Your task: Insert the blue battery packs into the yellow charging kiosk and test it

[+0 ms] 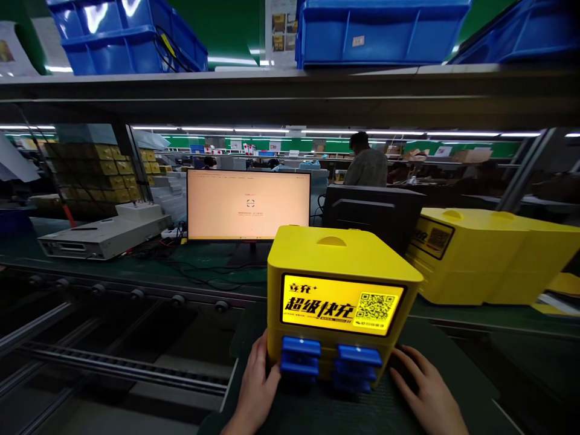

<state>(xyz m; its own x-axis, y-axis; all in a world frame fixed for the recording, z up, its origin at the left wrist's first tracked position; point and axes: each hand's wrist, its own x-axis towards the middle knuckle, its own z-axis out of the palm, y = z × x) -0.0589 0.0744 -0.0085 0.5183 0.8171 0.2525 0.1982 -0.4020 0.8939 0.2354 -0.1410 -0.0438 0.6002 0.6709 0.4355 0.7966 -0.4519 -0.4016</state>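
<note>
Fingers (265, 362) of the left hand (256, 386) press the yellow charging cabinet (339, 266), uncurled. Blue power banks (301, 356) fill slots between them and the right hand (426, 386), which lies flat, grasping nothing.

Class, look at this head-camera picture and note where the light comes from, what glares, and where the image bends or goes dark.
In the head view, the monitor glares pale and washed out; the lit panel on the yellow box glows bright. The conveyor rails lie in deep shadow. The shelf overhead and the blue bins bow with wide-angle distortion. Left hand and right hand are dimly lit beside the box.
</note>
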